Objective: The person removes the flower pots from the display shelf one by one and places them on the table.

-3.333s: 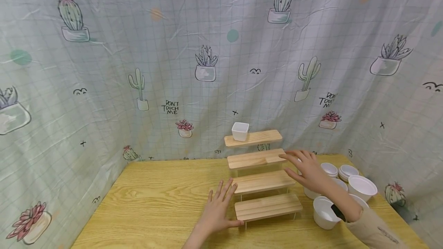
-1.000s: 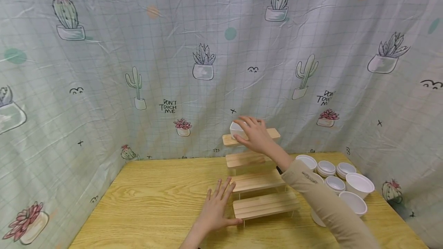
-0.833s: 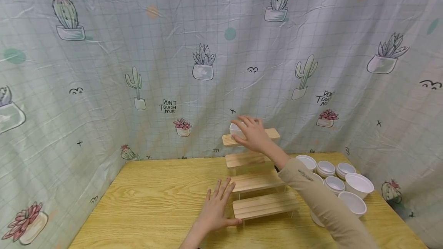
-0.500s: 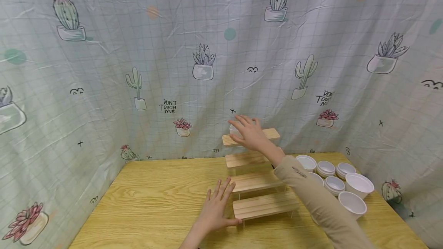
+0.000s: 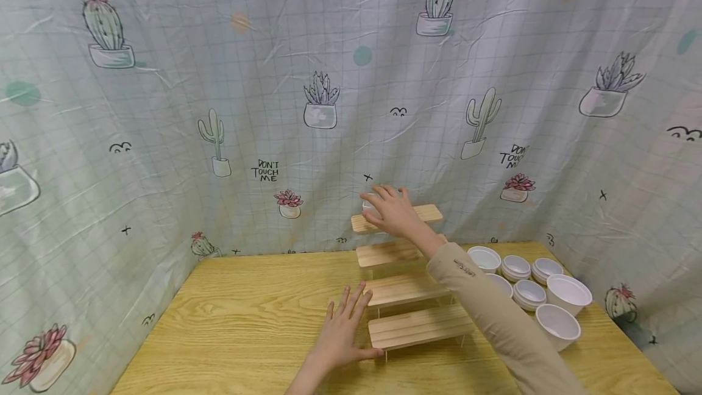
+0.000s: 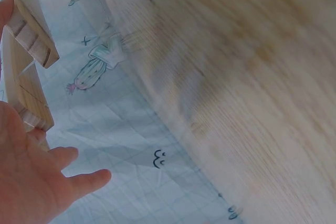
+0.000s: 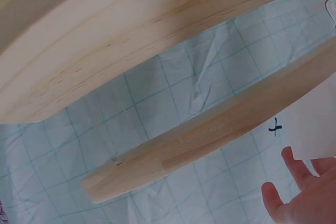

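Note:
A stepped display rack of pale wooden planks on clear supports stands on the table. On the left end of its top plank sits a small white cup, square in earlier frames and now mostly hidden. My right hand reaches over the rack with its fingers curled round this cup; its thumb lies in front. In the right wrist view the fingertips are at the cup's edge. At the rack's left side, my left hand is spread, thumb at the lowest plank's corner and fingertips by the plank above.
Several white round cups and bowls stand close together at the right, partly behind the right sleeve. A cactus-print curtain hangs behind the wood-grain table, whose surface extends to the left.
My right hand has gone from beside the second-highest plank up to the white cup. In the last second it has edged left around the cup. My left hand has stayed in place.

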Tool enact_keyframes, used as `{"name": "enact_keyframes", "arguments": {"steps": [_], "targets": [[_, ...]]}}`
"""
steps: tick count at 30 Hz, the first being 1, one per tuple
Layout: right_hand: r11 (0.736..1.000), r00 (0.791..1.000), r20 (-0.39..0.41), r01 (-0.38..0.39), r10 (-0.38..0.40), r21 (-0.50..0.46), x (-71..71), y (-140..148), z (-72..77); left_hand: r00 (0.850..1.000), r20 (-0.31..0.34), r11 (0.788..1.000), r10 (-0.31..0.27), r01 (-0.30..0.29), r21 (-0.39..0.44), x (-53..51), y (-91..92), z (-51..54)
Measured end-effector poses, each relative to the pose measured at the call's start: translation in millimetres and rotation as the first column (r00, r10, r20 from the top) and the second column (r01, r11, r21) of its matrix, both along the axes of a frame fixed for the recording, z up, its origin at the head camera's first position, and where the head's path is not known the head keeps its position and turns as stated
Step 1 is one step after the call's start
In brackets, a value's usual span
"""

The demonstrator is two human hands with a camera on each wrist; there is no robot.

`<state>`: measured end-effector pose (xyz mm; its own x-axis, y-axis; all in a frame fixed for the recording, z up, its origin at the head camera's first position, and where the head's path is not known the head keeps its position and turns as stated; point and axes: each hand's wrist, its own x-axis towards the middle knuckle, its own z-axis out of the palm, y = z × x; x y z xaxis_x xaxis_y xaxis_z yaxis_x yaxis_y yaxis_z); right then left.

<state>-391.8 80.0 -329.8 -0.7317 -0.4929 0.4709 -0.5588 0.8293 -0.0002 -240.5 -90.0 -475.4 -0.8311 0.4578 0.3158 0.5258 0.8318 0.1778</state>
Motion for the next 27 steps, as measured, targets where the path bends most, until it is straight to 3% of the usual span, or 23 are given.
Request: {"name": "enact_keyframes", "arguments": {"steps": [27], "targets": [[0.995, 0.984, -0.172, -0.017, 0.034, 0.102, -5.1, -2.3, -2.7, 0.999, 0.034, 1.000, 0.018, -0.018, -0.005, -0.1, -0.4, 0.7]]}}
